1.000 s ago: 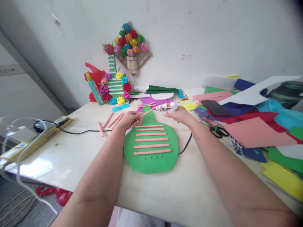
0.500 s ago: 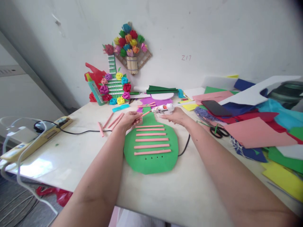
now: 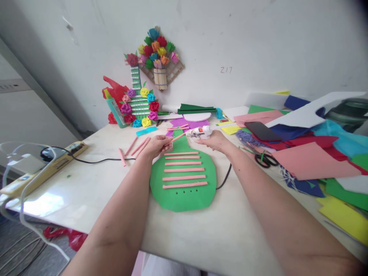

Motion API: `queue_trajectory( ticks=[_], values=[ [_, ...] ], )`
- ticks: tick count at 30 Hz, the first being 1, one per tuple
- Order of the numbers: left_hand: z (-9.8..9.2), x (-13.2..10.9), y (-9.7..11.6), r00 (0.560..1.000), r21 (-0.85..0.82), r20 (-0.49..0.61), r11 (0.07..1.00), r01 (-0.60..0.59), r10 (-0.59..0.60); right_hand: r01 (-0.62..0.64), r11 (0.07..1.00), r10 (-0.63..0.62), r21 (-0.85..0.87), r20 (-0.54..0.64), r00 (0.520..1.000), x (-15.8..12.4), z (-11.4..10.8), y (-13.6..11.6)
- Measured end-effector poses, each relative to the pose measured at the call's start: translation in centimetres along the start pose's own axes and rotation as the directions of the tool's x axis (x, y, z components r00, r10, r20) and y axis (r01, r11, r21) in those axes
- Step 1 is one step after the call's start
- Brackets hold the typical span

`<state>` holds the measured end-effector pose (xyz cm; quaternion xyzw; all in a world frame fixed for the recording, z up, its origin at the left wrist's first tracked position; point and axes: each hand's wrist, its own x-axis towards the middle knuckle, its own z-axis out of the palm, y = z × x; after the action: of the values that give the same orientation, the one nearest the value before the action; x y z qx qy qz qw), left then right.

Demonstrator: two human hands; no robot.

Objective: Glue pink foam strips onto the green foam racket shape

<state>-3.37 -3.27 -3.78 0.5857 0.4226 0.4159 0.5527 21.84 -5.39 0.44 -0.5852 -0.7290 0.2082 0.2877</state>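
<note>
- Hands are spaced apart over the counter [image 3: 230,230], each clamped on an item.
- Thin pink stick [image 3: 178,136] is pinched in the fingertips of the left hand [image 3: 159,145], slanted upward toward the right.
- White patterned glue gun [image 3: 198,132] is gripped in the right hand [image 3: 214,142], its nozzle directed at the stick's far end; contact cannot be confirmed.
- Green guitar-shaped sheet [image 3: 184,201] is laid flat below and between the forearms; six pink strips [image 3: 184,170] are set across its body, above four small dark holes.
- Purple sheet [image 3: 202,123] is partly covered by the top of the green neck.
- Loose pink sticks [image 3: 122,157] are scattered left of the left hand.
- Black-handled scissors [image 3: 266,161] and a dark phone [image 3: 262,131] are placed on the right, among coloured sheets [image 3: 314,161].
- Flower-trimmed green guitar [image 3: 140,104] is stood near the wall, beside a teal bottle [image 3: 115,112].
- Yellowish power strip [image 3: 61,163] is positioned at the left edge.
</note>
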Motion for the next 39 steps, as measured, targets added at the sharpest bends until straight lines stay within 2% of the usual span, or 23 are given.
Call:
queue_trajectory(
  ticks=[5, 11, 19, 26, 32, 35, 39],
  values=[
    [0.0, 0.0, 0.0, 1.000, -0.010, -0.007, 1.000, -0.004, 0.004, 0.008, 1.000, -0.008, -0.005, -0.031, 0.999, 0.1, -0.3, 0.2],
    [-0.1, 0.0, 0.1, 1.000, 0.004, -0.027, 1.000, 0.005, -0.005, -0.058, 0.998, 0.057, -0.039, -0.045, 0.997, 0.2, -0.8, 0.4],
    [-0.3, -0.1, 0.1, 1.000, -0.024, -0.026, 1.000, 0.012, -0.012, -0.094, 0.991, 0.100, 0.099, -0.063, 0.993, 1.1, -0.7, 2.0],
    [-0.2, -0.2, 0.2, 1.000, -0.006, -0.021, 1.000, 0.009, -0.009, -0.059, 0.974, 0.053, 0.220, 0.029, 0.998, 0.1, -1.2, 0.6],
    [-0.2, -0.2, 0.1, 1.000, -0.017, -0.018, 1.000, 0.004, -0.005, -0.070, 0.987, 0.070, 0.146, 0.005, 0.998, 0.3, -0.7, 0.4],
    [-0.2, -0.3, 0.1, 1.000, -0.025, -0.004, 1.000, 0.004, -0.005, -0.103, 0.989, 0.106, 0.110, -0.025, 0.994, 0.6, -0.5, 0.8],
    [-0.2, -0.2, 0.2, 1.000, -0.024, -0.001, 1.000, 0.004, -0.004, -0.084, 0.994, 0.087, 0.064, -0.043, 0.995, 1.1, -0.5, 1.7]
  ],
)
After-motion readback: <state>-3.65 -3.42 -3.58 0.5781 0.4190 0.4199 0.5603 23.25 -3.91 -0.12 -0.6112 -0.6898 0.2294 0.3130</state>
